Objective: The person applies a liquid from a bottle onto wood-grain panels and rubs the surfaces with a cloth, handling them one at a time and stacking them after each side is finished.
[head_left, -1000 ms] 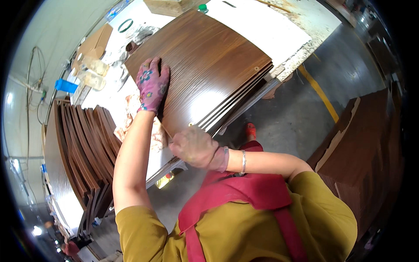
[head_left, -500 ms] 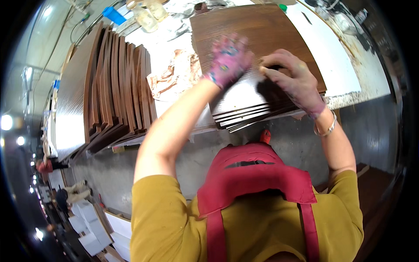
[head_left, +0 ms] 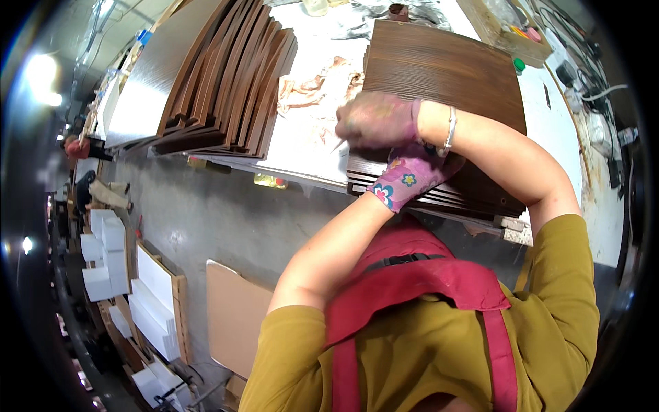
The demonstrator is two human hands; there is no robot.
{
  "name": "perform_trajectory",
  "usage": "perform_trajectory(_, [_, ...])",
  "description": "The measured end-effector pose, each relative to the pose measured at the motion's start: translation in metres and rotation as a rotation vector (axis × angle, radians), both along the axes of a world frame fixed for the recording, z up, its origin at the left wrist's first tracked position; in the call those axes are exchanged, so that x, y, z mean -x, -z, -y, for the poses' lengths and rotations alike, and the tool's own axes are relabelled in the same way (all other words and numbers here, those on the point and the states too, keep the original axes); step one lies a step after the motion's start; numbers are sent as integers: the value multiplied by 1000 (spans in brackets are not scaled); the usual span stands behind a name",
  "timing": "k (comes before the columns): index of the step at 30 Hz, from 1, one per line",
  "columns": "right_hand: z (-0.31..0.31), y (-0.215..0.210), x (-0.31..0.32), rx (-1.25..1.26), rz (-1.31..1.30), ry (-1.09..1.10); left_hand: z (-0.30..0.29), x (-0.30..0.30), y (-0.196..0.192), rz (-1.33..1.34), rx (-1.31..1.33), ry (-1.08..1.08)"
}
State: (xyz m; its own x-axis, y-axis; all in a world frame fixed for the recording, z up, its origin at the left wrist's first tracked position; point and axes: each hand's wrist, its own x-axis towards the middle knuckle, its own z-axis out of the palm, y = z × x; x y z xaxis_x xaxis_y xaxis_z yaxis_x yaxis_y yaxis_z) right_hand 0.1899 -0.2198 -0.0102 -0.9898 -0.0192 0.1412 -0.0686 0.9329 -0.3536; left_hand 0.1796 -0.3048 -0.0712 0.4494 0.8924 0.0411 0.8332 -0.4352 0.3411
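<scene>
A stack of dark brown wood-grain panels (head_left: 446,65) lies flat at the table's edge in front of me. My left hand (head_left: 412,175), in a pink-purple glove with printed flowers, rests on the top panel near its front edge. Its fingers point right and look flat, though my right wrist partly covers them. Crossing over it, my right hand (head_left: 379,122), gloved and slightly blurred, is curled at the panel's left edge. A thin pointed tip shows below its fingers; what it belongs to is hidden.
More brown panels (head_left: 226,75) stand on edge at the left. A crumpled stained cloth (head_left: 309,93) lies between the stacks on the white table. A wooden box (head_left: 508,34), green cap (head_left: 519,65) and cables are at the right. People and stacked white boards are beyond at the left.
My right hand has swung left across my left hand to the panel's left edge. My left hand has come nearer to me and lower on the panel. The view has shifted too.
</scene>
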Motion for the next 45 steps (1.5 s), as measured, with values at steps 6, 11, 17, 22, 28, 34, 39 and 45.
perform_trajectory(6, [22,-11,2,89,49,-150,7,6,3,117,-535,-23])
perform_trajectory(11, [-35,-1,4,48,15,-76,-1,-6,-33,162,239,-138])
perform_trajectory(17, [-138,0,17,-68,222,194,-1,-4,-9,32,-181,-103])
perform_trajectory(22, [-218,15,21,-46,124,302,0,-1,-22,-85,-70,-73])
perform_trajectory(28, [-277,14,35,-281,103,510,0,-7,-11,802,212,-103])
perform_trajectory(34, [-275,-6,-42,-182,-112,784,0,-10,-2,1073,462,-88])
perform_trajectory(39, [-205,-21,-196,530,-482,1052,2,33,-27,503,-39,-187])
perform_trajectory(45, [-70,6,-289,866,-828,1353,-32,118,-61,273,-250,-305])
